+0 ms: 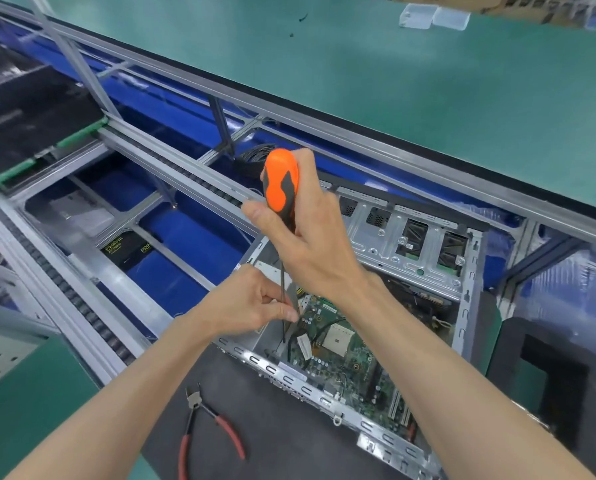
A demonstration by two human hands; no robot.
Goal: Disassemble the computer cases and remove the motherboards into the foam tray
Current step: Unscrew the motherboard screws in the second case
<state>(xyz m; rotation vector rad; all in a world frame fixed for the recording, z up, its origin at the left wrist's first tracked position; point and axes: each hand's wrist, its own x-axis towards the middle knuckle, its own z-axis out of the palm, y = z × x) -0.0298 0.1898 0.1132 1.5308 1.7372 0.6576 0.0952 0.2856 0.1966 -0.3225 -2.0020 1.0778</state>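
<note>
Here the right hand (310, 233) grips the orange-and-black-handled screwdriver (282, 183) upright while the left hand's fingers (286, 311) pinch its shaft, tip down at 9 o'clock of the green motherboard (345, 355) inside the open grey metal computer case (407, 237); best kept vertical, pressed firmly.

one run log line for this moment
step: unscrewing motherboard | right hand: grips screwdriver | left hand: pinches shaft | case: open | pliers: idle

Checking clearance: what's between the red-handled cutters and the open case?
Head view: only bare dark mat. The cutters lie on it left of the computer case, apart from it. Both hands are above, on the screwdriver.
</note>
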